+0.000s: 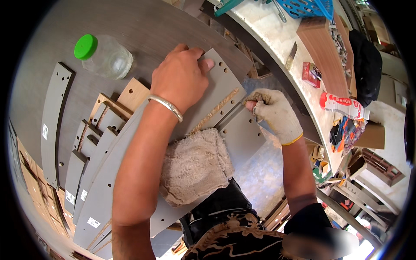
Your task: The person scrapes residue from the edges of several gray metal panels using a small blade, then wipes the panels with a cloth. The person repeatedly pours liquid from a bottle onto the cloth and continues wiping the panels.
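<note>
My left hand [182, 78], bare with a silver bangle on the wrist, grips the far end of a grey panel [223, 80], its thumb lying on the face. The panel has drilled holes and a rough tan strip. My right hand [275, 115] wears an off-white work glove with bare thumb tip; its fingers are curled at the panel's right edge, and what they hold is hidden. Below that edge lies another grey panel [245, 134]. A folded beige cloth [197, 167] rests on the panels, between my forearms.
A clear jar with a green lid [86, 47] stands on the dark tabletop [138, 26]. Left are a curved grey panel [54, 125] and overlapping grey boards [112, 173]. The right bench holds a knife blade [291, 56], red box [311, 74], white-and-red bottle [344, 106] and blue basket [305, 8].
</note>
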`<state>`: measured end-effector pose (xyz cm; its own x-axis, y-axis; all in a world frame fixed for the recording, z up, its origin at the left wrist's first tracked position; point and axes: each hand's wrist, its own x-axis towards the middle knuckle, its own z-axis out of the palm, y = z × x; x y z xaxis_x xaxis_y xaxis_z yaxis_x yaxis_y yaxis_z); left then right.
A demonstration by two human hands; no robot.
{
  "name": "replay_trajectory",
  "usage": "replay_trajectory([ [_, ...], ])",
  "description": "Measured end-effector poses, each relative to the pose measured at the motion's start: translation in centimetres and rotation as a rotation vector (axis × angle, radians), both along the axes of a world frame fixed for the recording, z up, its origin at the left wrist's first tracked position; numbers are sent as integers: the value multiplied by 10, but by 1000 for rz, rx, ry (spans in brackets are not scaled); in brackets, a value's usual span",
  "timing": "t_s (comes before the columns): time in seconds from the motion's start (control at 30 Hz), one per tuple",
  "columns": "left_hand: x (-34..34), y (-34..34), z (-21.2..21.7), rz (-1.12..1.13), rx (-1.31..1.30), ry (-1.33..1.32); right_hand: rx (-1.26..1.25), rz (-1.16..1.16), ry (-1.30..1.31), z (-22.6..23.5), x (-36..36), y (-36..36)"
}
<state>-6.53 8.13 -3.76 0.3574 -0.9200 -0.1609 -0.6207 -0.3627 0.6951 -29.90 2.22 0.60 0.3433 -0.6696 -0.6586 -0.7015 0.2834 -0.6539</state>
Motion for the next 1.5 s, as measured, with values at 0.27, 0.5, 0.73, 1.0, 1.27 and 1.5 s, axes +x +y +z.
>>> replay_trajectory([
  [0.27,-7,8,-4,-79,-111,-253,-166,-114,-89,-11,-4,8],
  [0.5,-8,9,-4,-101,-102,-260,-281,-320,-300,-18,-8,33],
  [0.73,-7,9,-6,-98,-130,-247,-555,-143,-178,-25,2,43],
  [1.0,-8,10,-6,-99,-143,-237,-605,-248,-242,-31,14,46],
  [1.27,-8,10,-8,-97,-160,-232,-755,-70,-109,-32,17,45],
  [1.5,-6,9,-6,-106,-139,-222,-699,-214,-51,-36,6,46],
])
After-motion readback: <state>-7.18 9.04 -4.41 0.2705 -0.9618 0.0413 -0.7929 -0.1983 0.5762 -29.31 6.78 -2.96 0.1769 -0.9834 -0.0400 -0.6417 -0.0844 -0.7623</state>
